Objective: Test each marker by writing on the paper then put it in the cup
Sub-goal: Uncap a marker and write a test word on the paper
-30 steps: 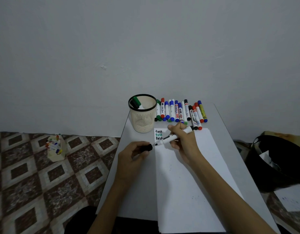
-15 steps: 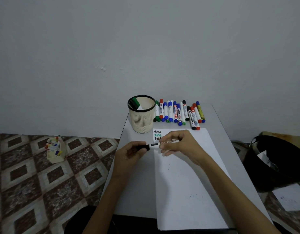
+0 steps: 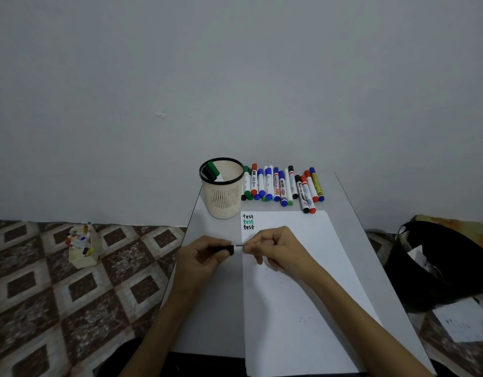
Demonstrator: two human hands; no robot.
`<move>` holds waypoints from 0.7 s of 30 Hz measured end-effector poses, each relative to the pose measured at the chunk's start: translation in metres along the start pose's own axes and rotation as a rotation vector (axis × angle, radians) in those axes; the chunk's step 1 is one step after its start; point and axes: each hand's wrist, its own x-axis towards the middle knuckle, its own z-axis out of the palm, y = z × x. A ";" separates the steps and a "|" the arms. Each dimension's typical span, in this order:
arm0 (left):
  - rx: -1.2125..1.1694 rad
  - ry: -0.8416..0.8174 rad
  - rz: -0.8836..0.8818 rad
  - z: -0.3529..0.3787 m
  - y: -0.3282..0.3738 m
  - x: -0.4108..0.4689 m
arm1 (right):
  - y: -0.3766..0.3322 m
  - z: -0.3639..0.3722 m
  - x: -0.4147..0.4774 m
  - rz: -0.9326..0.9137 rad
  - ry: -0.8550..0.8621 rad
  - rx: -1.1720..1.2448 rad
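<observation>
Pinched in the curled fingers of the left hand (image 3: pixel 205 257): a black cap (image 3: pixel 226 250), level with the marker (image 3: pixel 239 245) and just beside its exposed end, apparently about to be pushed home. Wrapped round the barrel and hiding nearly all of it, the closed fingers of the right hand (image 3: pixel 278 248), over the left edge of the paper (image 3: pixel 302 281), just below three lines reading "test". Probably a light, stiff plastic tube, smooth enough to roll if laid down (hence best gripped mid-barrel, cap pressed on straight until seated). At the far left corner of the table (image 3: pixel 207 308), a pale mesh cup (image 3: pixel 222 202) with two markers inside, likely light and easy to tip; beside it along the far edge, a row of untested markers (image 3: pixel 282 186).
</observation>
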 end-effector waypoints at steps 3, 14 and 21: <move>0.017 -0.013 0.013 0.002 -0.001 0.001 | 0.003 -0.005 -0.001 0.033 -0.016 -0.012; 0.092 0.081 -0.013 0.012 0.000 -0.001 | -0.036 -0.012 0.031 -0.163 -0.069 -1.039; 0.494 -0.058 0.028 0.018 -0.021 0.001 | -0.091 -0.039 0.063 -0.384 0.476 -0.402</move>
